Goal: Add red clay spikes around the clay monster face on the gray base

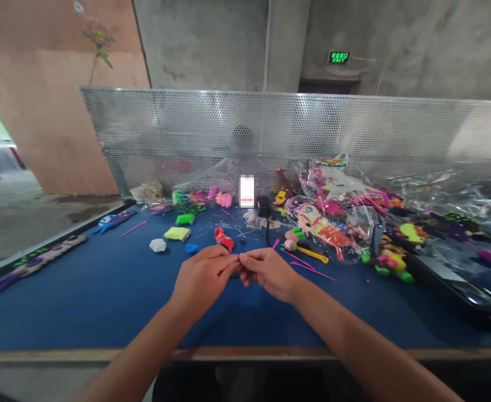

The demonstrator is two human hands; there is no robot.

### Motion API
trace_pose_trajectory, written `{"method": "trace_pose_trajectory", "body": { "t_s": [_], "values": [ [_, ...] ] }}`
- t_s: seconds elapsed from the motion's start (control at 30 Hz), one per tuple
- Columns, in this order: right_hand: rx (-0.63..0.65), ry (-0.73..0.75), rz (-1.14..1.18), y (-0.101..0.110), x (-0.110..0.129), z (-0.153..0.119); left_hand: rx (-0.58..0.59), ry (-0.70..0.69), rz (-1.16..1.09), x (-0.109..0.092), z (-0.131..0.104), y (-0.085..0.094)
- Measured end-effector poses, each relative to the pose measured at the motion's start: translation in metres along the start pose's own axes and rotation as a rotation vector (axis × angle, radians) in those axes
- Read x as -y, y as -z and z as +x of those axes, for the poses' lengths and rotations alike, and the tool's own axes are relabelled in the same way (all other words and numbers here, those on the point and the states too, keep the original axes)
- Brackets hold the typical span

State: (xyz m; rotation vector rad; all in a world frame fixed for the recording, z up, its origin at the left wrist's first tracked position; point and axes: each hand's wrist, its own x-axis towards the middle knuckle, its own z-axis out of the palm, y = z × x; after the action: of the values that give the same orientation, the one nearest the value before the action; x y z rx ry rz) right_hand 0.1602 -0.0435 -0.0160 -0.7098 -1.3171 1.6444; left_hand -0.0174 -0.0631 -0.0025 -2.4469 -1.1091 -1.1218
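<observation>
My left hand point(205, 273) and my right hand point(268, 272) meet at the fingertips above the middle of the blue table point(136, 312). Both have their fingers pinched together; whatever lies between them is too small or hidden to name. Just behind my left hand is a red packet point(223, 239). A blue lump point(192, 249), a white lump point(158, 245) and a yellow packet point(178, 233) lie to its left. Pink sticks point(308, 268) and a yellow tool point(312, 254) rest right of my right hand.
Plastic bags with colourful clay figures point(324, 223) crowd the back right. A dark phone-like device point(458, 285) lies at the right. Clay strips point(39, 259) line the left edge. A perforated metal screen point(186, 128) stands behind.
</observation>
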Motion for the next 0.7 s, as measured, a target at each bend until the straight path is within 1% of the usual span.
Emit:
{"method": "trace_pose_trajectory", "body": {
  "t_s": [0.07, 0.1, 0.2, 0.23, 0.37, 0.5, 0.7],
  "values": [
    [0.043, -0.046, -0.009, -0.003, -0.004, -0.008, -0.048, 0.082, -0.058, -0.010, -0.020, 0.001],
    [0.066, -0.069, -0.019, -0.004, -0.006, -0.012, -0.096, 0.086, -0.085, -0.014, -0.029, 0.000],
    [0.131, -0.132, -0.061, -0.008, -0.009, -0.019, -0.179, 0.029, -0.163, -0.020, -0.051, -0.002],
    [0.147, -0.148, -0.074, -0.009, -0.011, -0.020, -0.182, 0.012, -0.177, -0.021, -0.055, -0.003],
    [0.160, -0.142, -0.096, -0.010, -0.016, -0.019, -0.206, 0.053, -0.192, -0.024, -0.058, -0.002],
    [0.163, -0.108, -0.107, -0.008, -0.020, -0.019, -0.242, 0.050, -0.194, -0.024, -0.054, -0.001],
    [0.170, -0.094, -0.115, -0.004, -0.021, -0.022, -0.211, 0.031, -0.203, -0.021, -0.056, -0.005]
  ]
}}
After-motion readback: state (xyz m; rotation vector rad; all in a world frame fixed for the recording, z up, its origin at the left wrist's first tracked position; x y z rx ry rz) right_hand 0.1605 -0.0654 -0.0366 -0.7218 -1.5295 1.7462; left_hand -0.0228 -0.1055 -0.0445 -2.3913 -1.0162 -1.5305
